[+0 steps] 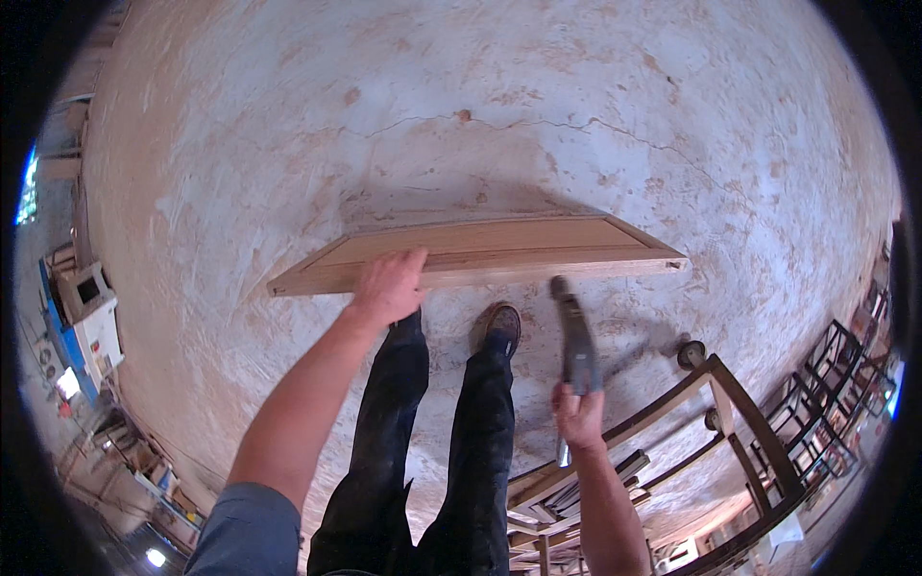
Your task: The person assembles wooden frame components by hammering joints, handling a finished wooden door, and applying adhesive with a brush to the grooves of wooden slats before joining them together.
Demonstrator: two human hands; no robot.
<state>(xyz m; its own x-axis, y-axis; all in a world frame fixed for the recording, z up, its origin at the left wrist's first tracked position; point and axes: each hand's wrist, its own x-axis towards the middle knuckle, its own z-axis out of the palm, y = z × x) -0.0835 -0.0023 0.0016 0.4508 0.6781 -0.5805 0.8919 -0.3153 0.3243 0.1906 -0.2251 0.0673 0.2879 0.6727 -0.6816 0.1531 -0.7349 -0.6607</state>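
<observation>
A light wooden framed panel (499,237) stands tilted on the floor before my feet, its long edge toward me. My left hand (389,286) rests on that near edge, left of the middle, with fingers curled over and holding it. My right hand (579,420) is closed round a long grey tool (579,355) with a dark rounded end. A shiny metal piece sticks out below the grip. The tool's dark end points at the panel's near edge, close to its right part; contact is unclear. Motion blur hides the tool's exact kind.
To my right stands a dark metal-framed wheeled cart (759,432) with long pieces lying on its lower part. More black frames (816,394) stand at far right. A white and blue machine (91,317) is at far left. My shoe (502,324) is just behind the panel's near edge.
</observation>
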